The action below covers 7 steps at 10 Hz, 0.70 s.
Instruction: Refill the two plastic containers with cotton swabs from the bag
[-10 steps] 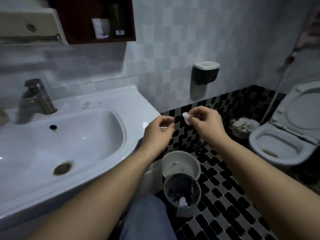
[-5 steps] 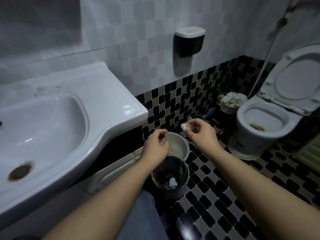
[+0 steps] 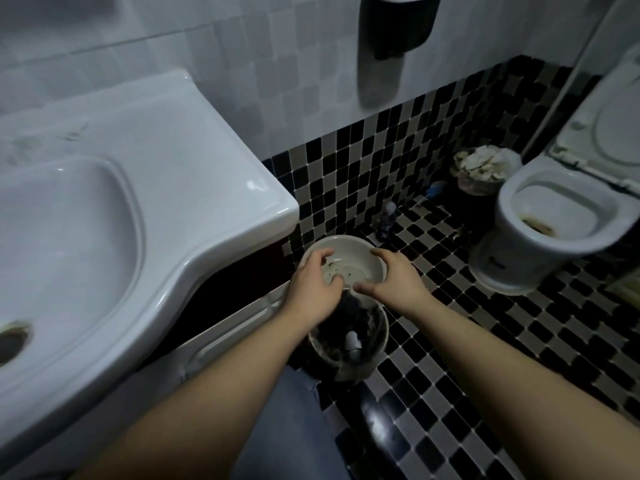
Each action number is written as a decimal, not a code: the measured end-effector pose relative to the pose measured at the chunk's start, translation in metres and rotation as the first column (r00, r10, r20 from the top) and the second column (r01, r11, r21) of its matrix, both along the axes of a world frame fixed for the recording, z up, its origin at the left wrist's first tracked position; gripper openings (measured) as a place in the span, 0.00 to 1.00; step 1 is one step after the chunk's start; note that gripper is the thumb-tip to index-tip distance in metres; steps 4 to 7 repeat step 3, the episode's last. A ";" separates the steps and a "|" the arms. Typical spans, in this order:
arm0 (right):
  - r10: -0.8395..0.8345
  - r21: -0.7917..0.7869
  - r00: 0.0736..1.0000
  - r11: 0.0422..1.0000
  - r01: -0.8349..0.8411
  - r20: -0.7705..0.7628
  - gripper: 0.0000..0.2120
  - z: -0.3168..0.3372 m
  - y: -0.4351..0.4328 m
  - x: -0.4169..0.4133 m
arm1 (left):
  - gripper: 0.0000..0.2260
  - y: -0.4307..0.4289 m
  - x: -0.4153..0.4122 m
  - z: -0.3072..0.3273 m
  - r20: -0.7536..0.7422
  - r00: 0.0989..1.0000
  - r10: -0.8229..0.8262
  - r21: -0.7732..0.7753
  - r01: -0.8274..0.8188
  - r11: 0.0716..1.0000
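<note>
both hands hang close together, low over the floor, palms down. the left hand [image 3: 313, 289] has its fingers [image 3: 322, 253] spread and loosely bent, thumb tucked toward the right hand, and nothing is held between them. the right hand [image 3: 394, 282] is likewise slack, its fingers [image 3: 379, 253] fanned forward and its thumb pointing at the left thumb, with a narrow gap between the two thumbs and no object in its grasp. directly under the fingertips of both hands sits a white bowl [image 3: 346, 240] on the floor, with dark specks in it between the two sets of fingers; whether any fingertip touches its rim cannot be told. beneath the palms and wrists, nearer the person than the bowl, stands a dark bin [image 3: 381, 342], and a small white scrap [image 3: 352, 341] lies inside it, below the gap between the thumbs. where the swab containers and the bag are, this view does not tell. left of the left fingers runs the white sink [image 3: 207, 168]. beyond the fingertips a purple bottle [image 3: 387, 223] stands by the tiled wall, and far right of the right fingers is a toilet [image 3: 561, 209] with a paper-filled basket [image 3: 485, 168] beside it.
</note>
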State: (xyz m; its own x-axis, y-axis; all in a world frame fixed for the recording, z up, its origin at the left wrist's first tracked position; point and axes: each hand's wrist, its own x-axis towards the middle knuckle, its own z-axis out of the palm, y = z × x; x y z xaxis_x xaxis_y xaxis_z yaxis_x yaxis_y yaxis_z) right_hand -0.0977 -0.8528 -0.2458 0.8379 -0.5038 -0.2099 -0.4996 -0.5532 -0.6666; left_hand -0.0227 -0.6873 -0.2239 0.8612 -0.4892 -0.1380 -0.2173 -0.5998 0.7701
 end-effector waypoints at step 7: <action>-0.035 -0.090 0.990 0.995 0.047 0.134 0.40 0.012 -0.001 -0.004 | 0.25 0.008 -0.005 0.017 0.070 0.998 -0.001 -0.025 0.003 1.000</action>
